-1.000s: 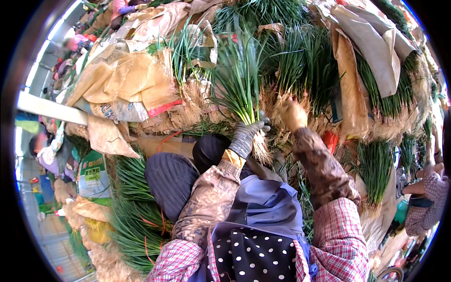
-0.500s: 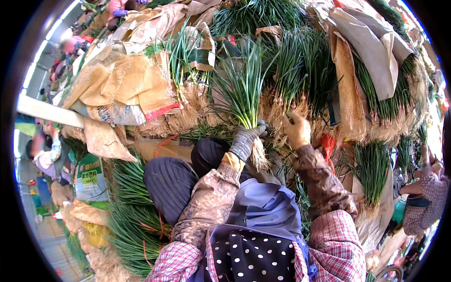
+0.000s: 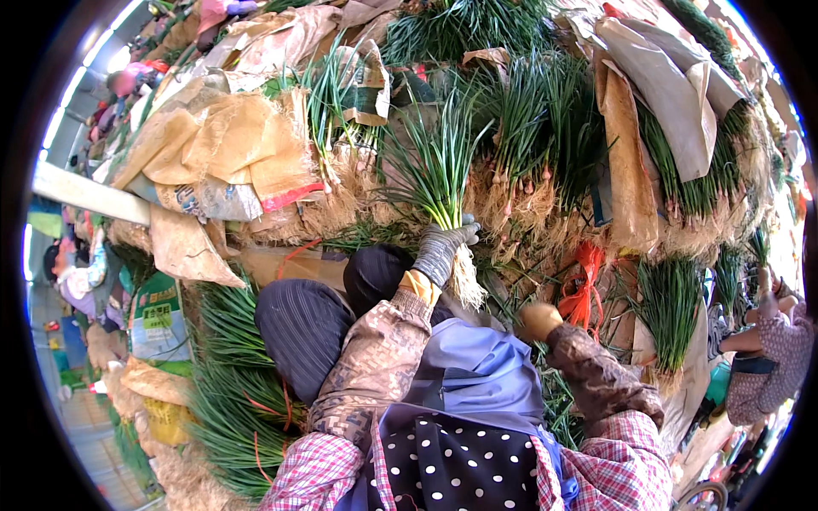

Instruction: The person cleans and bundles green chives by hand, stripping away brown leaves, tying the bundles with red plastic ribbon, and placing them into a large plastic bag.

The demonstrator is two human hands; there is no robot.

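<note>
In a grey glove, my left hand [image 3: 443,245] is closed round a bunch of green garlic [image 3: 437,183]. Long leaves fan out above the fist, and pale roots [image 3: 466,279] hang below it. To the right and nearer my lap is my right hand [image 3: 539,324], in a yellowish glove, its fingers curled in. What they may hold is hidden. An orange-red clump of plastic ties [image 3: 583,285] lies just beyond that hand. Behind the held bunch, more garlic plants [image 3: 521,136] stand in a row, with small reddish bulbs and tangled roots.
Tan sacking [image 3: 217,140] covers the pile at the left. Bundles tied with orange strips [image 3: 239,383] lie beside my left knee [image 3: 304,328]. Another bundle [image 3: 671,311] stands at the right, near a seated person [image 3: 767,358]. Other people are at the far left.
My right hand has come back from the standing row toward my lap, uncovering the orange-red ties. My left hand still grips the bunch, almost unmoved.
</note>
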